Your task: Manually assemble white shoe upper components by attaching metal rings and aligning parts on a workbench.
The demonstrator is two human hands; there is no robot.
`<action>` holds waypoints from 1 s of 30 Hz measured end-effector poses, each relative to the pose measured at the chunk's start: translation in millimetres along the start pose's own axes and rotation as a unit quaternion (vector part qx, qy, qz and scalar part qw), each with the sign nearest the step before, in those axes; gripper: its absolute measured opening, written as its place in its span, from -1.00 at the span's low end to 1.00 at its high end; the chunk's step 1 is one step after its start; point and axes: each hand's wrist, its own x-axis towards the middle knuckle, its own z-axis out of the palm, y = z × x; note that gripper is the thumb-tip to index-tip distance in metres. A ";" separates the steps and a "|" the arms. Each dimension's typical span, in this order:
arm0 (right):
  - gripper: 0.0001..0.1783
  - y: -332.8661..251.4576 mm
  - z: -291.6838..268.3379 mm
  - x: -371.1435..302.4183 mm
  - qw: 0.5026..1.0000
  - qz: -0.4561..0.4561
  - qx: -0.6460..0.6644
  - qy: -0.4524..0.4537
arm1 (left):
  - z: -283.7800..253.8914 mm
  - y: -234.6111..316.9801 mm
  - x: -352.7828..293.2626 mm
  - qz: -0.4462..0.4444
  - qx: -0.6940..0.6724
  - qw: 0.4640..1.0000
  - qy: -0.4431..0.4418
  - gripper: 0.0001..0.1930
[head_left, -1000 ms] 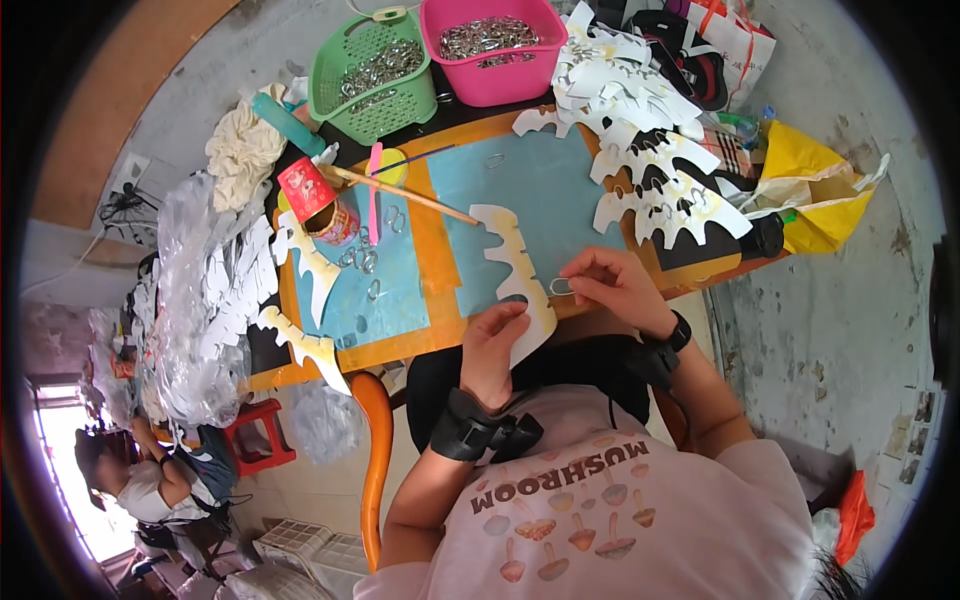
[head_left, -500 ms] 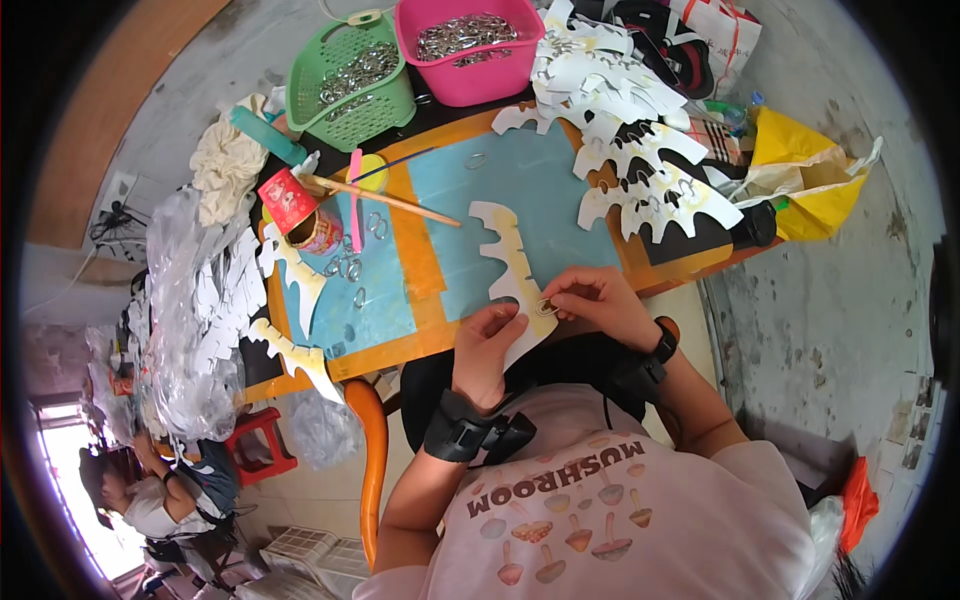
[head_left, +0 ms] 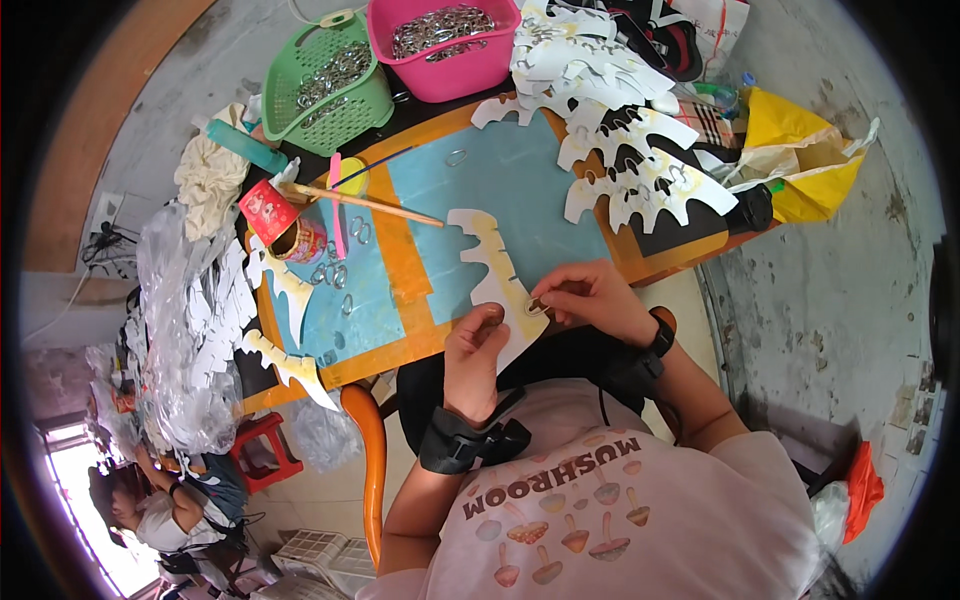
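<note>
A white jagged-edged cardboard cutout (head_left: 489, 265) lies on the blue table mat (head_left: 520, 190), its near end hanging over the table's front edge. My left hand (head_left: 473, 360) pinches that near end from below. My right hand (head_left: 590, 297) grips a small metal ring clip (head_left: 537, 306) and presses it onto the cutout's edge, right beside my left thumb.
A green basket (head_left: 330, 85) and a pink basket (head_left: 445, 40) full of metal clips stand at the back. Stacked white cutouts (head_left: 610, 130) lie at right, more cutouts (head_left: 280, 300) at left. A red can (head_left: 290, 230), a wooden stick, loose clips and a yellow bag (head_left: 800, 160) surround the mat. Another person (head_left: 170, 500) sits at lower left.
My hands have stayed on the cutout's near end; the right hand has shifted slightly left, bringing the clip closer to my left thumb. The view has tilted a little.
</note>
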 end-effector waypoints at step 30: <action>-0.85 -3.6 33.2 1.2 0.907 -0.275 -0.271 0.170 | 26.4 10.2 5.8 -0.035 -0.137 0.988 0.067 -0.87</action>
